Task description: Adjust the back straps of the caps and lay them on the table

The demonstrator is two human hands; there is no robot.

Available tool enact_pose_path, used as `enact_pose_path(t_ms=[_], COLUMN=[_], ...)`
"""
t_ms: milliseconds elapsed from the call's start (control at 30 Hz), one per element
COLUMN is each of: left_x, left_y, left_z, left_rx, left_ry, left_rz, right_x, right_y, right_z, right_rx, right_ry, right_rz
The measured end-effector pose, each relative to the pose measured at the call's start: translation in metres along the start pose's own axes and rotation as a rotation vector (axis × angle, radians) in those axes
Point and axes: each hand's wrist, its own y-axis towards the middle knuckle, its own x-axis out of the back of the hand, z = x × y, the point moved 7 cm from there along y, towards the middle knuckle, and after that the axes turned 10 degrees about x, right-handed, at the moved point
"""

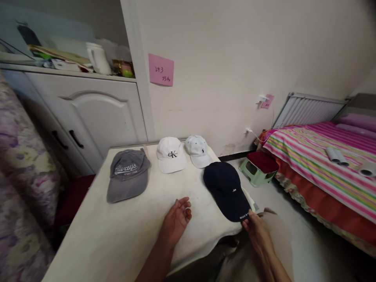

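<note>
The right hand (257, 229) pinched the brim (233, 209) of the navy cap (223, 182), its hold underneath hard to make out; a light edge grip suited the curve. The cap lay on the table's (117, 235) right, brim and long axis slanting rightward, nearward. The left hand (175, 220), loosely curled, held nothing.

One head-worn view, wide. Looks forward and down across the table (117, 235) to the wall (220, 78). Table close below; left hand (176, 219) and right hand (257, 231) near, low in frame. Cabinet (96, 113) takes left side, bed (311, 145) right, both farther off.
</note>
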Motion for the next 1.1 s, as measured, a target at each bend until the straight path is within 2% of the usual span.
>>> enact_pose_path(t_ms=[133,233,333,433,533,600,700,833,933,1100], left_x=[0.001,0.011,0.035,0.069,0.1,0.112,0.115,0.11,0.107,0.106], left_y=[-0.004,-0.014,-0.033,-0.059,-0.084,-0.093,-0.095,-0.091,-0.09,-0.092], left_z=[0.002,-0.007,-0.036,-0.079,-0.115,-0.127,-0.131,-0.128,-0.128,-0.13], left_rx=[-0.009,-0.044,-0.153,-0.313,-0.447,-0.496,-0.516,-0.517,-0.517,-0.525], left_ry=[0.014,0.023,0.015,-0.021,-0.067,-0.086,-0.084,-0.066,-0.052,-0.032], left_rz=[-0.013,-0.043,-0.104,-0.184,-0.254,-0.277,-0.27,-0.231,-0.21,-0.19], right_x=[0.004,0.009,0.013,0.006,-0.022,-0.049,-0.091,-0.14,-0.154,-0.149], right_y=[-0.002,-0.01,-0.031,-0.06,-0.093,-0.112,-0.129,-0.138,-0.138,-0.138], right_z=[-0.001,-0.007,-0.02,-0.037,-0.054,-0.06,-0.063,-0.075,-0.079,-0.084], right_rx=[0.024,0.033,0.057,0.08,0.074,0.101,0.165,0.127,0.155,0.143], right_ry=[0.007,-0.008,-0.081,-0.243,-0.385,-0.462,-0.52,-0.531,-0.554,-0.569], right_rz=[0.005,0.012,0.032,0.1,0.29,0.415,0.508,0.675,0.756,0.804])
